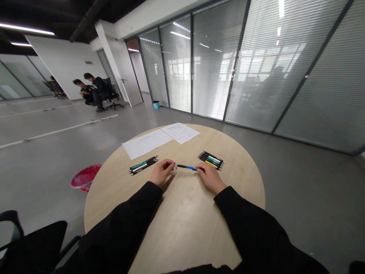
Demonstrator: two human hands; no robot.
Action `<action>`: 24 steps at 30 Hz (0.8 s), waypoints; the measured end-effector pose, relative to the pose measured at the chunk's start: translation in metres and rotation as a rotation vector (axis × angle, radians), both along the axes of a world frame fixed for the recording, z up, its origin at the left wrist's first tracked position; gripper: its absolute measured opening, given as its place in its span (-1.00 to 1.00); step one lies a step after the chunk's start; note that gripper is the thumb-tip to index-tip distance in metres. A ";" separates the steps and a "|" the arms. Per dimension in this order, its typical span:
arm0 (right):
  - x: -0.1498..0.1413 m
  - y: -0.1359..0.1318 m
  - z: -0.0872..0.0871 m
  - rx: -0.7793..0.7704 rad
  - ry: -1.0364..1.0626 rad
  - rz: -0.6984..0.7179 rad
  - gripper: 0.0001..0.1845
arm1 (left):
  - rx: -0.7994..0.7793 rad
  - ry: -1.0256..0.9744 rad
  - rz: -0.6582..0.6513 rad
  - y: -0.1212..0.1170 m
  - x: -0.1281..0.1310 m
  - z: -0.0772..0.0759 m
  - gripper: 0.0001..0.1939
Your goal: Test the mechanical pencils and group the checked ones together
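A blue and black pen (186, 167) is held nearly level just above the round table, between my two hands. The thumb and fingers of my right hand (210, 176) pinch its right end. My left hand (162, 172) is closed in a pinch at the left tip of the pen; whatever small part lies between those fingertips is too small to make out. Left of my left hand lies a row of several pens (143, 165) in black, green and white. Just beyond my right hand is another group of pens (211, 160), with black, white, green and yellow barrels.
Two printed sheets (146, 143) lie on the far side of the wooden table (182, 228). A red basin (85, 178) stands on the floor at the left, near a black chair (34, 247). Two seated people (97, 91) are in the background, by an open door.
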State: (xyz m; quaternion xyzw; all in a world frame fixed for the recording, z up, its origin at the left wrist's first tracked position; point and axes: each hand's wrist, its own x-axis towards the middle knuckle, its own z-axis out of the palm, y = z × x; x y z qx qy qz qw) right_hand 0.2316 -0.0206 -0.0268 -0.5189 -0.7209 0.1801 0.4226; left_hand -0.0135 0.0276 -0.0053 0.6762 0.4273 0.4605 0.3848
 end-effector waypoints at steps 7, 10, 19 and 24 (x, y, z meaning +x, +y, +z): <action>-0.001 -0.001 0.000 0.005 -0.008 0.002 -0.81 | -0.012 0.039 -0.035 -0.002 0.001 -0.002 -0.76; -0.001 0.000 -0.001 0.003 -0.008 0.003 -0.81 | 0.003 0.051 -0.052 -0.001 0.001 -0.005 -0.75; 0.001 0.000 0.001 0.002 0.016 -0.013 -0.80 | 0.010 -0.031 -0.085 0.000 0.002 -0.009 -0.68; 0.001 0.000 0.002 -0.003 0.017 -0.019 -0.80 | 0.045 0.045 0.023 -0.004 0.001 -0.002 -0.74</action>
